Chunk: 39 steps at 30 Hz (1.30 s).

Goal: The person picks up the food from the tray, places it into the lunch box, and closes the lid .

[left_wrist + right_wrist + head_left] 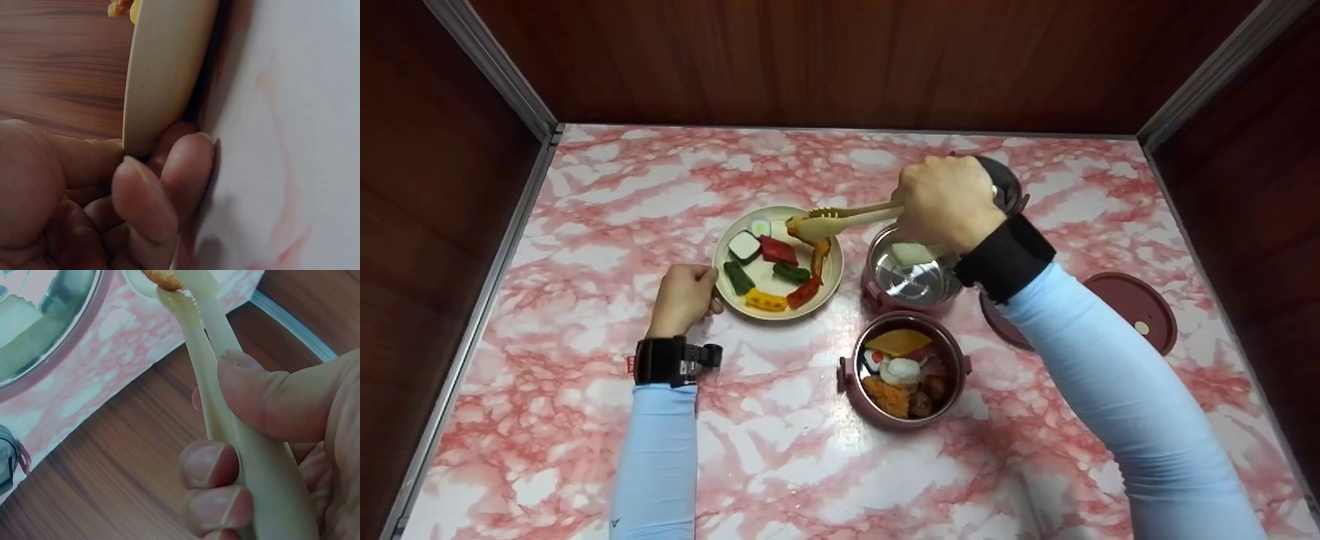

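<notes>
My right hand (949, 202) grips cream tongs (859, 217), squeezing their arms together. At the plate's upper right, the tong tips hold a browned food piece (163, 278). With thumb and fingers, my left hand (684, 298) holds the left rim of a cream plate (721, 296). Around the plate lie a white-topped dark-edged roll (744, 246), a red piece (777, 250), green pieces (739, 277), a yellow piece (765, 301), a red-orange piece (804, 293) and a brown curved strip (820, 259). Their exact kinds are unclear.
Below my right hand stands a steel-lined pot (877, 296) with a pale piece (913, 253) inside. Nearer stands a second pot (855, 405) filled with assorted food. A dark container (1003, 180) is partly hidden behind my right hand. Dark red lids (1136, 300) lie at the right.
</notes>
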Motion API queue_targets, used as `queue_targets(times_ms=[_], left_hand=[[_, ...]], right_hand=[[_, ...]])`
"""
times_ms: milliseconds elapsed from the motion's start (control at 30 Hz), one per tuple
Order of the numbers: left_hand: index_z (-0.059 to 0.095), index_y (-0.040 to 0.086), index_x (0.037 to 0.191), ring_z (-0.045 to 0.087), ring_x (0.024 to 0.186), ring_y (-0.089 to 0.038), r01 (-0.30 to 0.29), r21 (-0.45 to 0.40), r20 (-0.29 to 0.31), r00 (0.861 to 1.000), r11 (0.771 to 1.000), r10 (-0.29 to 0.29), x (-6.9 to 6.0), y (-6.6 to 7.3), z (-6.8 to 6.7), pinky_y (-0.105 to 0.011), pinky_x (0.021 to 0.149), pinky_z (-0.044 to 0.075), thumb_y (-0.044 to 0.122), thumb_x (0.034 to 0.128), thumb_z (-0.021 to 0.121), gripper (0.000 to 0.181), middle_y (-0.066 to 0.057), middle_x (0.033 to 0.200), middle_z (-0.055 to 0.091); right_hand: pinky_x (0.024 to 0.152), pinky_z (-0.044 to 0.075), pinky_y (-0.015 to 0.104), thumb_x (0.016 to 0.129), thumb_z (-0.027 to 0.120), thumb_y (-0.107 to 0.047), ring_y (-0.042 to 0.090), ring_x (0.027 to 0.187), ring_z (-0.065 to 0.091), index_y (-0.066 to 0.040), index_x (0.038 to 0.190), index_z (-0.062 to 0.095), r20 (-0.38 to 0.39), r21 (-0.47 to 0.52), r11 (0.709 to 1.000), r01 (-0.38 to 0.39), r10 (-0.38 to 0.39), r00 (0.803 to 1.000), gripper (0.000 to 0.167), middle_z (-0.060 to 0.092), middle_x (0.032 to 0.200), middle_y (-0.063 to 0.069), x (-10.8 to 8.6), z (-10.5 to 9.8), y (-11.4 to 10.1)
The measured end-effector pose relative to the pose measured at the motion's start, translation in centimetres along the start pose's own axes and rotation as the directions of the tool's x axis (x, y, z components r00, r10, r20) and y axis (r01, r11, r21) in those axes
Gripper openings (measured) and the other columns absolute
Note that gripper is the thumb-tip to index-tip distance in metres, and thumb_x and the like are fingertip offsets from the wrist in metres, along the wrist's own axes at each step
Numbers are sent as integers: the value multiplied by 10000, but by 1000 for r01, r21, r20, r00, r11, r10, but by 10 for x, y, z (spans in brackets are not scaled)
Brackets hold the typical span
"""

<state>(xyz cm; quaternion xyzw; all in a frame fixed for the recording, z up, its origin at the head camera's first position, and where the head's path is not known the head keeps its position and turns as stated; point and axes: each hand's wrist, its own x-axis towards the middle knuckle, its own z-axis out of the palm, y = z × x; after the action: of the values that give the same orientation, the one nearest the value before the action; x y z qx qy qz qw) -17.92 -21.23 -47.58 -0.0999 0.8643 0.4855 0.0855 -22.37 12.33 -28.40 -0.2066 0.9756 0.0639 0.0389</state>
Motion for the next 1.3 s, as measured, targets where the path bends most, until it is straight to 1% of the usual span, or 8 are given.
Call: queue_targets(times_ms=[200, 433, 533, 800, 933, 1033, 1133, 1300], left_hand=[[691, -12, 1154, 624, 527, -177, 5, 4, -4, 1000, 1000, -5, 0, -2, -1, -249, 443, 440, 209, 1056, 466, 330, -119, 650, 666], [693, -4, 1159, 625, 519, -169, 15, -8, -11, 1000, 1000, -15, 1, -2, 0, -237, 433, 440, 199, 1052, 476, 316, -121, 653, 666], [688, -2, 1174, 621, 516, -166, 19, -10, -12, 1000, 1000, -19, 1, -2, -1, -236, 428, 436, 201, 1052, 480, 316, -118, 649, 666], [690, 0, 1174, 620, 518, -165, 21, -3, -11, 1000, 1000, -21, 2, -4, -2, -245, 444, 441, 212, 1055, 476, 324, -114, 647, 665], [674, -5, 1203, 621, 524, -164, 31, -6, 0, 1000, 999, -31, 2, -4, -2, -243, 446, 446, 206, 1056, 474, 325, -114, 661, 663], [667, -11, 1214, 623, 527, -168, 33, -12, 3, 999, 999, -33, 2, -3, -2, -238, 441, 446, 196, 1055, 477, 323, -122, 670, 667], [666, -17, 1216, 625, 530, -171, 31, -24, 0, 1000, 999, -31, 2, -2, -1, -237, 443, 448, 193, 1054, 481, 323, -127, 683, 671], [655, -23, 1237, 629, 538, -159, 32, -32, 5, 999, 999, -32, 2, -2, 0, -232, 452, 445, 199, 1054, 482, 336, -122, 715, 676]], right_hand=[[619, 512, 572, 757, 673, -259, 365, 728, 634, -192, 779, 710, -10, 10, 1000, 13, -13, 1000, 79, 654, 791, 95, 3, 7, -1], [591, 515, 568, 763, 668, -265, 354, 770, 630, -166, 809, 686, 69, 9, 999, 31, -32, 997, 111, 632, 810, 112, 6, 23, -1], [601, 514, 577, 753, 689, -257, 375, 759, 633, -158, 809, 688, 69, 11, 1000, 19, -19, 997, 114, 635, 795, 120, 4, 23, -6], [576, 530, 507, 748, 641, -89, 339, 650, 636, -81, 775, 679, -23, -155, 986, 56, -61, 998, 47, 657, 743, 123, 3, 21, -38], [562, 532, 454, 811, 616, -55, 290, 639, 628, -69, 791, 686, -21, -218, 974, 62, -68, 997, 75, 654, 730, 107, 9, 23, -48], [565, 523, 410, 857, 585, -37, 268, 649, 604, -57, 813, 687, -23, -287, 955, 75, -85, 996, 113, 625, 744, 106, 15, 21, -53], [575, 514, 392, 880, 556, -21, 274, 674, 593, -52, 819, 691, -70, -355, 930, 97, -129, 989, 151, 602, 766, 113, 19, 20, -55], [558, 506, 390, 875, 559, -20, 284, 675, 590, -69, 773, 677, -117, -398, 908, 131, -192, 974, 164, 576, 756, 114, 23, 18, -54]])
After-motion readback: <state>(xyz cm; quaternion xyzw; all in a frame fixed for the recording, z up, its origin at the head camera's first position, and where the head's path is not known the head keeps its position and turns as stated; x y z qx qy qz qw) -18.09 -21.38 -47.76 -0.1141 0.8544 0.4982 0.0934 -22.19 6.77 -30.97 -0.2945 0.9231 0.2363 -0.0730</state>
